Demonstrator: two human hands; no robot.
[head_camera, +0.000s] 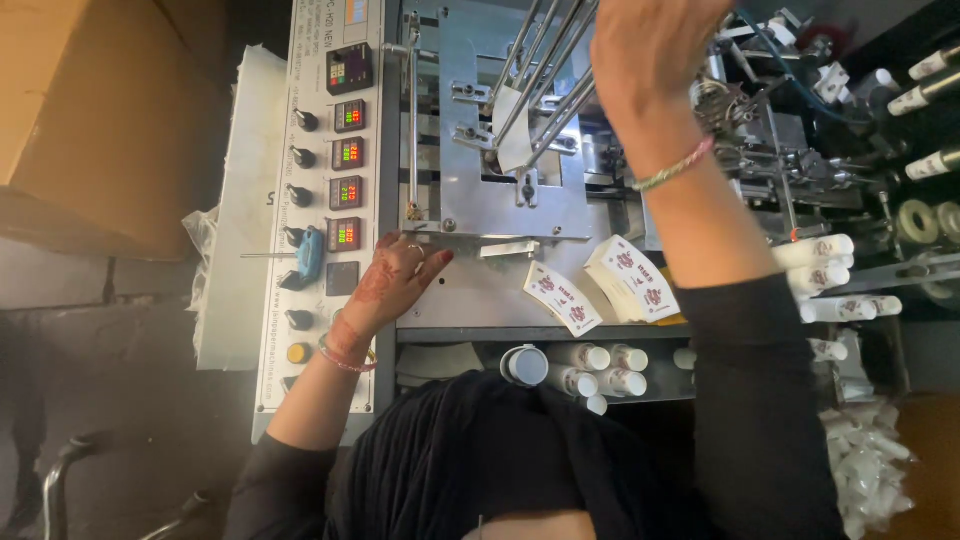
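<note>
A small factory floor: a steel packaging machine (520, 180) with a control panel (335, 150) of lit readouts, printed flat cartons (600, 285), white tubes (580, 365).

A grey metal machine deck (480, 290) fills the middle of the frame. Two fanned stacks of flat printed cartons lie on it at centre: a smaller stack (563, 297) and, just to its right, a bigger one (632, 280). The left hand (400, 280) rests on the deck's left edge. Below the deck, a shelf (450, 362) carries white tubes (590, 368).
</note>
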